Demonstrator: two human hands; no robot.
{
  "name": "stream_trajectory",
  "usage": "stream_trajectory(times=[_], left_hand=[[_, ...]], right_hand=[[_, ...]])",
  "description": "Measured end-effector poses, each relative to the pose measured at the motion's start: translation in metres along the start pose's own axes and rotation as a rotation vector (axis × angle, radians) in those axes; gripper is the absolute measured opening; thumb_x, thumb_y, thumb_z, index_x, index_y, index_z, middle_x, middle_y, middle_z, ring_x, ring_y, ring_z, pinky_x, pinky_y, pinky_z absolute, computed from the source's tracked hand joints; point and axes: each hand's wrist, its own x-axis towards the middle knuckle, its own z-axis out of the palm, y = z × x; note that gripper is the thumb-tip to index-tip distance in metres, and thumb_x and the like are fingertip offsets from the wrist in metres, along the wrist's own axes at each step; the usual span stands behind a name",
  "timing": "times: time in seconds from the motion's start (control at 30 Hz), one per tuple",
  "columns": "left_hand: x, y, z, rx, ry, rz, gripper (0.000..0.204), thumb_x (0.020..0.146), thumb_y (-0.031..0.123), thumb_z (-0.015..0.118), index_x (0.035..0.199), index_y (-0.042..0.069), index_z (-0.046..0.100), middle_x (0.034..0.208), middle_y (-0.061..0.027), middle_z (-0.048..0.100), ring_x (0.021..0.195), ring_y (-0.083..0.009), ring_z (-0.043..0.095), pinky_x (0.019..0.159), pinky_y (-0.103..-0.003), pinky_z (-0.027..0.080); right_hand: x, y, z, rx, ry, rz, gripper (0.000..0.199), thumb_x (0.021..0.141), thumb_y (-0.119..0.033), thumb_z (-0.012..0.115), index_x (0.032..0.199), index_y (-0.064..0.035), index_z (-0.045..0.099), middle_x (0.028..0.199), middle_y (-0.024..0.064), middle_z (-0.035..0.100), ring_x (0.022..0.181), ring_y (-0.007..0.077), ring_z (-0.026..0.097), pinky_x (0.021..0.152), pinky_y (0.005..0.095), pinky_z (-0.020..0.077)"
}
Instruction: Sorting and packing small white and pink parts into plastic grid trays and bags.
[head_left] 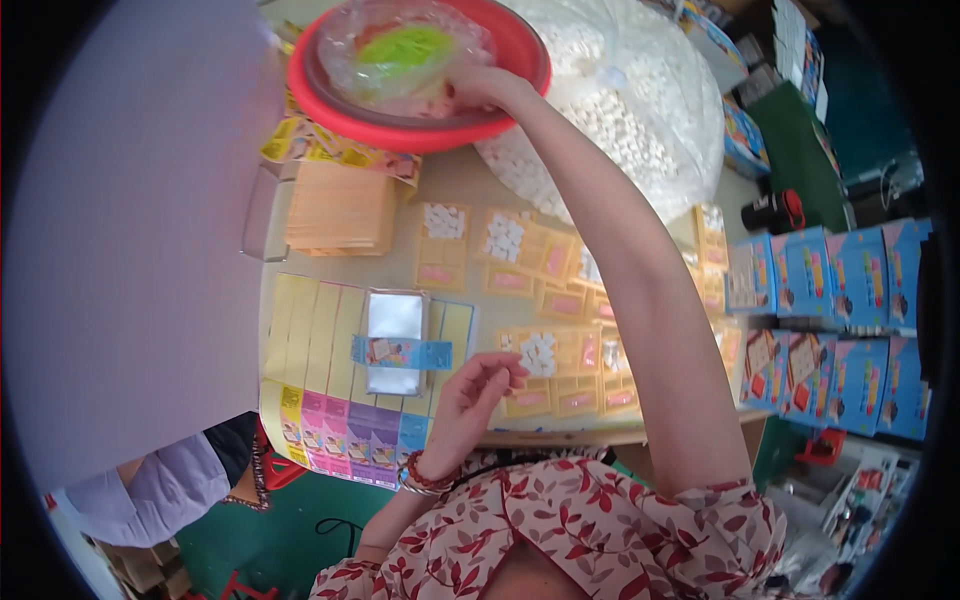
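My right hand (478,90) reaches far forward into a red basin (420,140), at a clear plastic bag (350,60) with something bright green inside. Motion blurs its fingers, so its grip is unclear. Near the front edge of the table, my left hand (475,400) is curled, thumb and fingers drawn together. Whatever its fingertips may hold is too small to make out. Beside them lies a yellowish tray (565,350) with white pieces (538,353) in one compartment and pink items in others. Left of this hand, a silvery pack (395,318) has a blue printed strip (400,353) across it.
Under the pack spreads a sheet of coloured labels (345,430). A stack of yellowish trays (340,210) stands behind it. A big clear bag of white pieces (620,120) fills the back. Blue boxes (860,275) line the right, and another person's sleeve (160,490) shows lower left.
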Motion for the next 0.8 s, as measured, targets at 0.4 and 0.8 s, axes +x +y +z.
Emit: stream_trajectory(times=[0.4, 0.8], left_hand=[[0.009, 0.008, -0.005, 0.002, 0.001, 0.036, 0.022, 0.092, 0.011, 0.049, 0.111, 0.000, 0.054, 0.098, -0.0077, 0.063, 0.089, -0.0121, 0.058, 0.079, -0.025, 0.045], [0.062, 0.013, 0.069, -0.167, 0.013, 0.203, 0.041, 0.093, 0.017, 0.048, 0.130, 0.003, 0.038, 0.115, -0.0114, 0.055, 0.094, -0.0199, 0.061, 0.083, -0.030, 0.049]], right_hand=[[-0.062, 0.008, -0.032, 0.035, 0.406, -0.060, 0.015, 0.071, -0.011, 0.066, 0.079, 0.0022, 0.062, 0.071, 0.0093, 0.064, 0.069, 0.0157, 0.062, 0.058, 0.0308, 0.0471], [-0.269, 0.001, -0.003, 0.568, 0.105, -0.288, 0.018, 0.082, -0.017, 0.061, 0.077, 0.0009, 0.061, 0.061, 0.0056, 0.056, 0.061, 0.0115, 0.055, 0.055, 0.0301, 0.0419]])
